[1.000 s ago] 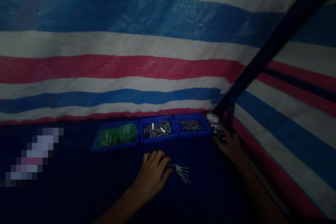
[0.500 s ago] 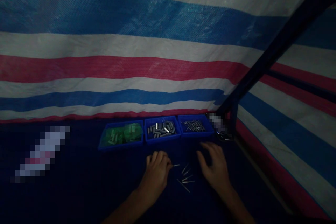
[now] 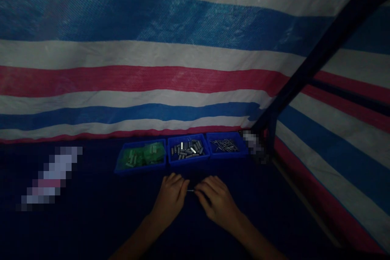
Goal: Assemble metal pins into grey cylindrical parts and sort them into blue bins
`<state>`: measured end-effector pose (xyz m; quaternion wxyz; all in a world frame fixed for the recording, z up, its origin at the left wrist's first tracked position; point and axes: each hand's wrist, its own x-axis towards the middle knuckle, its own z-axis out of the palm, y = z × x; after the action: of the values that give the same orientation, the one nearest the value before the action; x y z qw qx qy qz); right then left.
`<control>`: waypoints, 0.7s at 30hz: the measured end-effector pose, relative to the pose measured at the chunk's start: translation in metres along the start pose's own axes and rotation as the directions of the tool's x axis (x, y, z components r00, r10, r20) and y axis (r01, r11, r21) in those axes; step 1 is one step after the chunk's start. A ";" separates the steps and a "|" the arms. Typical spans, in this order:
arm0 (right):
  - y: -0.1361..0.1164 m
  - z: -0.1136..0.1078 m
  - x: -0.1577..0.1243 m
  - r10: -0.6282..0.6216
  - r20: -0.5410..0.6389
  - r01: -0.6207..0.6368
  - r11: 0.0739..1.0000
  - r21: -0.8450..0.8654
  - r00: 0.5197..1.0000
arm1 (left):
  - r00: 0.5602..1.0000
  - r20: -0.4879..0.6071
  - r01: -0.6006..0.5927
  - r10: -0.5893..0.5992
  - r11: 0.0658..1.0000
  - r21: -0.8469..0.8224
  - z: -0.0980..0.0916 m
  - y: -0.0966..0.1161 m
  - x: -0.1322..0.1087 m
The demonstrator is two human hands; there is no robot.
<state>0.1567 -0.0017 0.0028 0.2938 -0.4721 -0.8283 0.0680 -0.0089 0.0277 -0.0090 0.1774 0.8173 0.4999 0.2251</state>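
Between my two hands, a thin metal pin (image 3: 190,190) lies level just above or at the dark blue table. My left hand (image 3: 171,195) pinches its left end, and my right hand (image 3: 215,199) has its thumb and fingertips closed at the other end. Only a short length of metal shows; the rest is covered by fingers. Just beyond my hands is a blue bin (image 3: 189,162) of short metal cylinders. To its right, another blue bin (image 3: 229,155) holds many thin metal pins. No loose pins show on the table now.
At the left of the row, a blue bin (image 3: 140,169) contains green plastic wrap (image 3: 154,150) with metal pieces. A striped tarp wall (image 3: 146,79) rises behind the bins. A dark frame post (image 3: 304,75) slants at the right. A pixelated patch covers the table's left.
My right hand has moved left and closed at the pin's free end. My left hand has shifted slightly left. The loose pins seen on the table before are out of sight.
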 end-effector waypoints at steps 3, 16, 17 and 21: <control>0.016 -0.010 -0.002 -0.019 -0.016 0.018 0.999 -0.038 1.000 | 1.000 0.022 0.012 -0.012 1.000 -0.019 -0.001 0.000 0.001; 0.180 -0.068 -0.038 0.807 -0.312 -0.863 0.441 -0.248 0.502 | 0.992 0.110 0.070 -0.061 0.995 -0.075 -0.005 0.003 0.003; 0.179 -0.066 -0.038 0.804 -0.311 -0.859 0.442 -0.258 0.507 | 0.991 0.118 0.069 -0.059 0.994 -0.083 -0.006 0.003 0.003; 0.177 -0.064 -0.038 0.794 -0.315 -0.853 0.461 -0.247 0.520 | 0.989 0.139 0.072 -0.059 0.993 -0.096 -0.006 0.003 0.004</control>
<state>0.3379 0.0531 -0.0298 0.1922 -0.8633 -0.4667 0.0067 -0.0084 0.0309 -0.0015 0.2594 0.8038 0.5013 0.1881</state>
